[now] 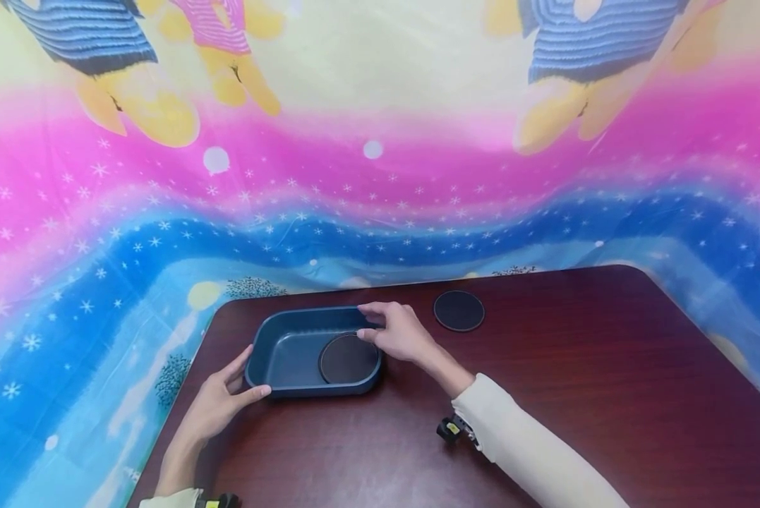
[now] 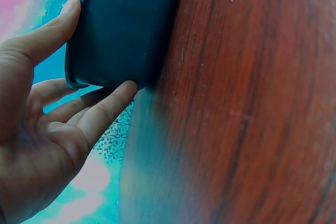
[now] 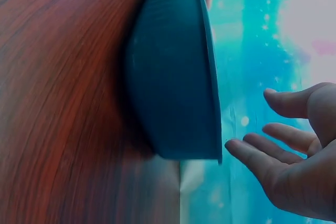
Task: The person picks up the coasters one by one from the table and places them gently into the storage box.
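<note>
A dark blue rectangular dish (image 1: 291, 356) with rounded corners sits on the table. Inside, toward its right end, lies a round dark coaster-like disc (image 1: 349, 358). My left hand (image 1: 217, 398) holds the dish's left end, thumb on the near rim and fingers along the end wall, as the left wrist view also shows. Above the right far corner of the dish is my right hand (image 1: 399, 331), fingers and thumb apart. In the right wrist view, nothing shows between those fingers. A second round dark disc (image 1: 459, 310) lies flat on the table, right of the dish.
The reddish-brown wooden table (image 1: 576, 367) extends well to the right of the dish. Behind and beside it hangs a printed cloth (image 1: 329, 169) in pink and blue. A small black device (image 1: 449, 429) is strapped at the right wrist.
</note>
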The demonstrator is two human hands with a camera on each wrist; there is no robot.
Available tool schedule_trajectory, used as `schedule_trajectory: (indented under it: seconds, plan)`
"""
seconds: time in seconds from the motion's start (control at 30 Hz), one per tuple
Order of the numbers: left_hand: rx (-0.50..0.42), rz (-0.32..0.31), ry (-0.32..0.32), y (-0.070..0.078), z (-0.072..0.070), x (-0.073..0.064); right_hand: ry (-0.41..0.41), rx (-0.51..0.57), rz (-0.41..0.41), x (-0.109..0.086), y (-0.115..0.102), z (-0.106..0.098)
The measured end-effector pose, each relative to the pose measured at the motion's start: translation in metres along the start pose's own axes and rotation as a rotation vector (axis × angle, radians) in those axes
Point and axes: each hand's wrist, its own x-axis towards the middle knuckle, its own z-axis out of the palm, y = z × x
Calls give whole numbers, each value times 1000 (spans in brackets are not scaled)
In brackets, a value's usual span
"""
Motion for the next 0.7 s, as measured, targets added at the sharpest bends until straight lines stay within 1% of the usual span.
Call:
schedule_trajectory:
  seconds: [0.17,0.33,0.53,0.7]
  plan:
    - [-5,-3,1,0,-1,-1,24,64,11,-2,12,-10]
    - [-5,-4,1,-2,-1,-1,18,120,5,-4,28,-24]
    - [-8,0,1,-3,-1,0,16,136,4,-8,51,-45]
    - [-34,4,-3,-2,-1,0,31,129,32,-10,72,-67]
